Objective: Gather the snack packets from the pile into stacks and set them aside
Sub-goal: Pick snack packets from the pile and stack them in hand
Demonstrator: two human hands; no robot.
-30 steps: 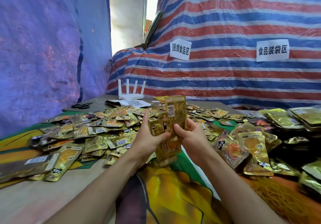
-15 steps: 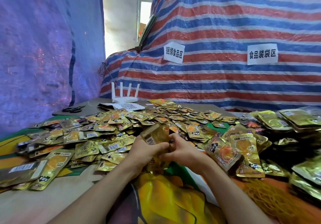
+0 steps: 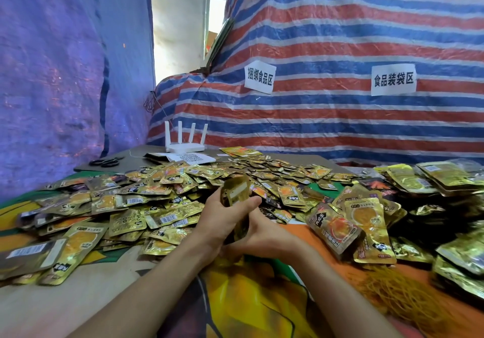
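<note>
Snack packets (image 3: 157, 201) in gold foil lie in a loose pile across the table (image 3: 52, 309), spreading from 9 o'clock round to 1 o'clock of the hands.

One small stack (image 3: 237, 192) is held clear of the pile at frame centre, roughly upright with a slight tilt. The left hand (image 3: 222, 222) grasps its upper part, with the fingers (image 3: 213, 204) curled behind it and the thumb laid across the front. The right hand (image 3: 269, 235) sits just below, at 4 o'clock of the left and touching it. It clasps the lower end of the stack; its fingertips are hidden.

Neater gathered bundles (image 3: 432, 177) of the same packets lie at 2 to 3 o'clock, along the right edge. A tangle of thin yellow strands (image 3: 398, 293) lies on the table at 5 o'clock; what they are cannot be told.

At 12 o'clock, on the far side of the table, stands a white router (image 3: 184, 141) with four antennas, and a printed sheet (image 3: 190, 157) lies just in front of it. Black scissors (image 3: 104, 162) lie at 10 o'clock. A striped tarpaulin (image 3: 340, 36) hangs behind, carrying two white signs (image 3: 260, 77).
</note>
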